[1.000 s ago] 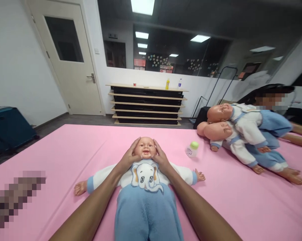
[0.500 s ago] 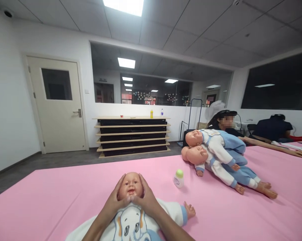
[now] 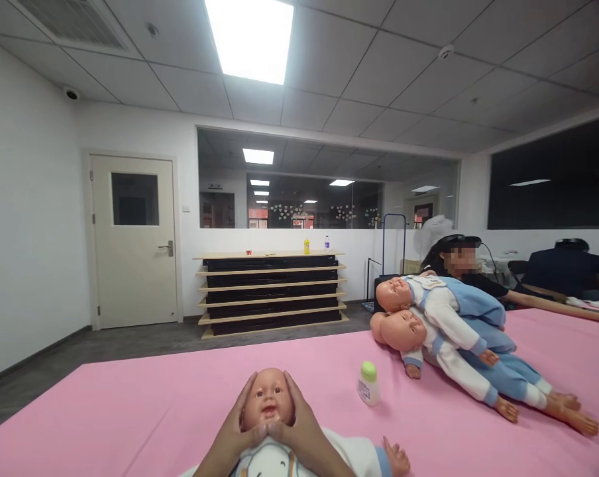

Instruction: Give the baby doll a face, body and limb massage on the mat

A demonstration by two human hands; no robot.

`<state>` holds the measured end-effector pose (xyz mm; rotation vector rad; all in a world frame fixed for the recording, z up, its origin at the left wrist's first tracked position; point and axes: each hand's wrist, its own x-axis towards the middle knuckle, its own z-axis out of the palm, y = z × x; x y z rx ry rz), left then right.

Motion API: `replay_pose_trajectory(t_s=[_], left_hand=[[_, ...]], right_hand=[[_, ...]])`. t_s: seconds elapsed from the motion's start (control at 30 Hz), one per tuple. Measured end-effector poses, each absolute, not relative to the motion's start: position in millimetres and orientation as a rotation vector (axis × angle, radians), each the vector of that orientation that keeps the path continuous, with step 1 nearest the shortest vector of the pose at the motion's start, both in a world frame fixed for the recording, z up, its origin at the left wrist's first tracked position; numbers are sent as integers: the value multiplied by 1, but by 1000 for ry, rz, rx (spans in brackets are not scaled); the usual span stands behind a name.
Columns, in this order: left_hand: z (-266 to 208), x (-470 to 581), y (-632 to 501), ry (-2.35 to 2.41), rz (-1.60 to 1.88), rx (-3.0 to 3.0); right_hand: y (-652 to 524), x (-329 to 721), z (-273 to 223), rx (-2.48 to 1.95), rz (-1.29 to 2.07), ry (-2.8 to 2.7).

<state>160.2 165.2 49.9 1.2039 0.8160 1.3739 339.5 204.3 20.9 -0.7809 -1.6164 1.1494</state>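
A baby doll [image 3: 268, 397] in a white outfit with an elephant print lies face up on the pink table [image 3: 145, 391]. My left hand [image 3: 237, 427] cups one side of its head, fingers along the cheek. On the other side my right hand [image 3: 299, 424] mirrors it, both thumbs meeting under the doll's chin. The lower part of the doll is out of frame; one small doll hand sticks out at the right. A white bottle with a green cap [image 3: 368, 384] stands beyond my right hand.
Several more dolls [image 3: 443, 318] in blue and white are piled on the table at the right. Behind them sits a person [image 3: 471, 265] with an arm along the table; another person [image 3: 568, 268] is farther back. Stacked black shelving [image 3: 272, 291] and a door [image 3: 135, 265] lie beyond.
The head camera has tilted upward, so everything sits lower in view and more ceiling shows. Both hands keep the same hold around the doll's head.
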Motion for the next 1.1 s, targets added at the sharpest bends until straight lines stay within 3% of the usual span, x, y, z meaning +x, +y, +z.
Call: replay_pose_trajectory(t_s=[1.1], left_hand=[[47, 161, 169, 732, 1328, 1128]], right_hand=[[210, 338, 18, -697, 1235, -1514]])
